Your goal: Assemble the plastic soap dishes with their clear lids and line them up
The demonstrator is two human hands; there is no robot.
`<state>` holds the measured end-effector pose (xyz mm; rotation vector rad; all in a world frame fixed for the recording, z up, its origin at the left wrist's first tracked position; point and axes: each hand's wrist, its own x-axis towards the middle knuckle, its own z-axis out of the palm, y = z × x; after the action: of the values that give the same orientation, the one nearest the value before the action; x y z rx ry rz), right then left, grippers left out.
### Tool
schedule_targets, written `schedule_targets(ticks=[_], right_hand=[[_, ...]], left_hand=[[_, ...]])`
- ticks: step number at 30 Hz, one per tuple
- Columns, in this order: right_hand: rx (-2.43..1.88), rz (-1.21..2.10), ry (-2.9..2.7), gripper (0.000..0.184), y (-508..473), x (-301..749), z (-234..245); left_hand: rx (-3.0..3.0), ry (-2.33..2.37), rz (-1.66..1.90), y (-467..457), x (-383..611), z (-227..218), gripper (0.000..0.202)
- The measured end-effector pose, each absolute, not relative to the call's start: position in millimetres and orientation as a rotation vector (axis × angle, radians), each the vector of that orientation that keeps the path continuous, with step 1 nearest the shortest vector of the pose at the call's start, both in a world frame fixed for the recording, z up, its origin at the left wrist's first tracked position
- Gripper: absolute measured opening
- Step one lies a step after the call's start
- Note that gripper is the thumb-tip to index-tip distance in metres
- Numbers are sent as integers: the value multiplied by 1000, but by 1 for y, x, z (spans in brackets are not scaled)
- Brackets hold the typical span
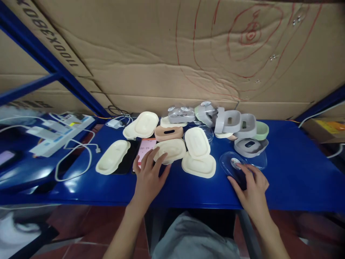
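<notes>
My left hand (151, 172) is spread palm down, with its fingertips at the near left edge of a cream oval tray (174, 149). Beneath its fingers lies part of a phone (147, 145) showing a running timer. Between the thumb and fingers of my right hand (253, 183) is a clear plastic lid (228, 162) with a round sticker; its near edge is partly hidden. Just behind that lid sits a grey oval dish (250, 147) with a slot in it. Two cream trays (198, 144) overlap between my hands.
More cream trays (147, 124) and a tan slotted dish (168, 133) lie at left and centre. Grey dishes (231, 120), a green one (261, 130) and clear-wrapped pieces (182, 114) line the back. A power strip (61, 135) with cables occupies the left side. Cardboard (151, 82) walls the back.
</notes>
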<state>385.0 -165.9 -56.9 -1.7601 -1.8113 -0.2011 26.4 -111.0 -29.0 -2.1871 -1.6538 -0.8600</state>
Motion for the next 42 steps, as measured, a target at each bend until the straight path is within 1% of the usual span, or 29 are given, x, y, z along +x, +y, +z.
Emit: schedule_targets(ticks=[2, 6, 11, 14, 17, 18, 20, 22, 25, 29, 34, 38, 42], right_hand=[[-1779, -198, -1788, 50, -165, 384, -56], [-1768, -125, -1871, 42, -164, 385, -53], [-1721, -123, -1850, 37, -168, 384, -54], [-1657, -132, -1846, 35, -165, 386, -46], [-1610, -240, -1852, 33, -143, 403, -26], [-1619, -305, -1845, 33, -131, 411, -17], [-1652, -413, -1854, 37, -106, 428, 2], [-1671, -499, -1904, 41, -79, 440, 19], [-1619, -582, -2099, 44, -43, 439, 33], [-1484, -575, -2379, 42, 1, 418, 33], [-1423, -503, -2378, 31, 29, 416, 29], [-1426, -442, -2329, 29, 25, 424, 29], [-1419, -445, -2216, 33, 19, 426, 35]], left_hand=[[-2227, -1625, -833, -111, 32, -27, 26], [-2275, -1575, -821, -114, 31, -24, 27], [-2057, -1735, -873, -114, -6, -21, 26], [-2073, -1764, -1024, -119, -14, -16, 22], [-2375, -1654, -1232, -128, 11, -14, 24], [-2526, -1562, -1219, -130, 24, -14, 26], [-2751, -1367, -1066, -133, 50, -19, 29], [-2804, -1291, -965, -133, 69, -25, 29], [-2801, -1294, -957, -131, 80, -32, 24], [-2937, -1309, -985, -132, 75, -30, 14], [-3041, -1369, -1021, -136, 74, -23, 10], [-3132, -1410, -965, -135, 74, -23, 13], [-3244, -1498, -808, -134, 72, -22, 22]])
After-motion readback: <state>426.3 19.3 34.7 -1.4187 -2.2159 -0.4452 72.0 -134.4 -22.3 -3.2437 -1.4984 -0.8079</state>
